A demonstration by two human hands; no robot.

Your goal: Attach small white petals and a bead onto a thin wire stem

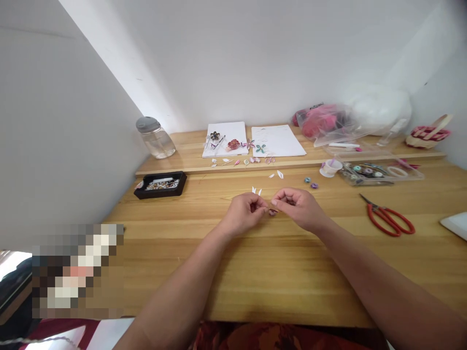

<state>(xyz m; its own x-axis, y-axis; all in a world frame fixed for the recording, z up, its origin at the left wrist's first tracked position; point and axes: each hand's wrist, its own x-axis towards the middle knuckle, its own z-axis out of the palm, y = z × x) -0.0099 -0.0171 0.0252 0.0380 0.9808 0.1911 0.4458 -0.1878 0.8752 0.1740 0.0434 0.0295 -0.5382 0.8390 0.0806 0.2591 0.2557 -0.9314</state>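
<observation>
My left hand [248,212] is closed in a pinch, its fingertips just left of a small dark red and pale piece [273,212]. From the other side my right hand [302,208] comes in, thumb and fingers also pinched together. The small piece shows between and just below the fingertips; its kind and which hand grips it are unclear. Slim white petal-shaped pieces [254,190] lie just beyond my left hand, and more white petal shapes [279,174] lie farther back. Beyond my right hand sit a teal spool-like roll [307,180] and a purple one [314,185].
Red-handled scissors [389,218] lie at right, near a clear box [383,172] of spools and a white cup [331,168]. At left stand a black bead tray [160,185] and a water bottle [155,138]. Paper sheets [279,141] and wrapped flowers [233,144] occupy the raised ledge.
</observation>
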